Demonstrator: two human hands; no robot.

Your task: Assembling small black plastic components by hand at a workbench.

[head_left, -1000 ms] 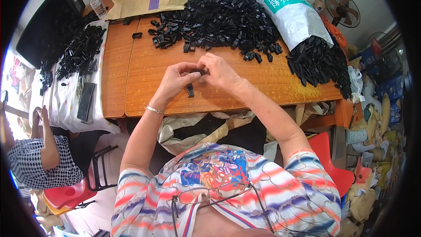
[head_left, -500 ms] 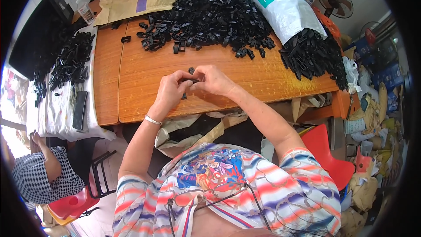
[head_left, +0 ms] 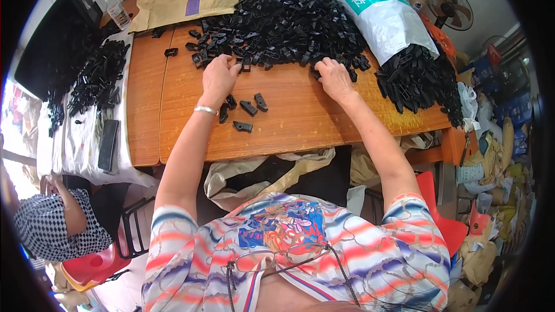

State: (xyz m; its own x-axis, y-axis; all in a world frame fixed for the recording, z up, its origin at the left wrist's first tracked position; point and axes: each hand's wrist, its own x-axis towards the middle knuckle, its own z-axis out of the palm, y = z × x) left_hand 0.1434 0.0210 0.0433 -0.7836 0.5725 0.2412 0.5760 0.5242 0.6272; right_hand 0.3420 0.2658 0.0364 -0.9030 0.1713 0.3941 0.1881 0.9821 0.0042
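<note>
Four loose black plastic clips [head_left: 248, 108] beside left hand [head_left: 218, 78]; right hand [head_left: 333, 79] fingers curled into large black clip heap [head_left: 283, 20] (grasp hidden). White sack [head_left: 378, 14] spilling clips.

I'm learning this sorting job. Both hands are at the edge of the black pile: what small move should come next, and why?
Probably close each hand on one part and draw it back toward the bare table. The left hand and right hand both rest at the near edge of the pile, and whether either holds anything cannot be told. A few loose parts already lie nearer.
</note>
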